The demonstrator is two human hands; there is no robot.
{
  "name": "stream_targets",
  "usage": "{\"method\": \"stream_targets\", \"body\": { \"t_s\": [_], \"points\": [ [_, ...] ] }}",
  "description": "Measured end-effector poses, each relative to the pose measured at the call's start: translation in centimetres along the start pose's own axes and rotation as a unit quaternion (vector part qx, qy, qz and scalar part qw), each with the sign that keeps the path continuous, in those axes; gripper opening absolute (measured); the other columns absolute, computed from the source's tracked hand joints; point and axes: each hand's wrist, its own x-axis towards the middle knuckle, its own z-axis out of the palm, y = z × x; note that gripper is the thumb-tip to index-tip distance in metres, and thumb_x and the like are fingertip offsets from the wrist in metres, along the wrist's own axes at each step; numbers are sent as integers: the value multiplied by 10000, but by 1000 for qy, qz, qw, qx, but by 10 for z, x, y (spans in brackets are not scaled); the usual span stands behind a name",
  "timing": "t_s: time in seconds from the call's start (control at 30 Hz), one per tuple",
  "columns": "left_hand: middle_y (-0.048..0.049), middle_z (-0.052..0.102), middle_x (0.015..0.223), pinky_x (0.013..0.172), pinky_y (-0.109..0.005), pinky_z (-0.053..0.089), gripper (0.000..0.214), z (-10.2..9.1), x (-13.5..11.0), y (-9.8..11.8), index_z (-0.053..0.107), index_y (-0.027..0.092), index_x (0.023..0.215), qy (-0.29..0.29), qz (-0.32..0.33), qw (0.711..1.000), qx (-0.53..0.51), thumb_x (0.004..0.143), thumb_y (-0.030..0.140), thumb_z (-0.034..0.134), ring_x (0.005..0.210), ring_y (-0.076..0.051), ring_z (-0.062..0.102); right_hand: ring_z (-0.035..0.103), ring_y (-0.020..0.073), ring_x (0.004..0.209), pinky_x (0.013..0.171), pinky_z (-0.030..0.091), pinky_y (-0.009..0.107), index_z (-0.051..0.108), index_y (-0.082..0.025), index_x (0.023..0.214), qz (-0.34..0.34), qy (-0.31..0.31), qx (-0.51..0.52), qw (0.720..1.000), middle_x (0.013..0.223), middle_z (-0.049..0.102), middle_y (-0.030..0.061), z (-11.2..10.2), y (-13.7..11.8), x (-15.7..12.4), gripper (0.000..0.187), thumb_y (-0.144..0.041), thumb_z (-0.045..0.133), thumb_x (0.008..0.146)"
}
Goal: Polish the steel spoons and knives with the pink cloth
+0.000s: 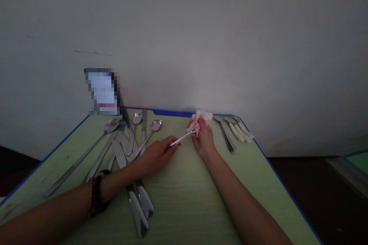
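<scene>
My left hand (156, 155) is closed around the handle end of a slim metal piece of cutlery (183, 136). Its far end runs into a crumpled pink and white cloth (202, 116), so I cannot see what kind it is. My right hand (204, 138) pinches the cloth around that end, above the table's far middle. Below and left of my left hand lies a loose pile of cutlery: a long-handled spoon (77, 162), square-bowled spoons (156, 124) and several table knives (137, 210). My left forearm passes over part of the pile.
Right of my right hand, metal cutlery (227, 138) and several white-handled pieces (241, 130) lie grouped near the far corner. A blurred-out screen device (102, 90) stands at the back left. The pale green table (184, 206) has a blue edge and meets a grey wall (184, 38).
</scene>
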Motion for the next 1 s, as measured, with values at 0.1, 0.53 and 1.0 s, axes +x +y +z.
{"method": "stream_targets", "body": {
  "t_s": [0.1, 0.53, 1.0],
  "points": [
    [28, 546, 664, 550, -228, 325, 298, 0, 0, -1, 561, 176, 956, 3, 5, 1000, -2, 902, 371, 342, 596, -130, 497, 566, 126, 491, 527, 511, 271, 627, -163, 757, -13, -1, -42, 999, 584, 638, -13, -1, 0, 0, 212, -372, 598, 776],
    [42, 495, 639, 531, -224, 308, 254, 1, 2, 0, 552, 160, 897, 19, 4, 999, -39, 883, 363, 400, 578, -113, 452, 493, 111, 476, 469, 402, 226, 581, -177, 685, -139, 36, -181, 973, 508, 554, -36, -15, 13, 7, 375, -540, 535, 765],
    [53, 514, 644, 553, -220, 357, 274, -41, 15, 16, 512, 175, 1012, 22, -16, 999, -39, 804, 354, 520, 583, -118, 479, 663, 154, 654, 543, 543, 256, 632, -156, 880, 96, -73, 69, 990, 784, 715, 28, -12, -16, 8, 200, -330, 588, 791]
  ]
}}
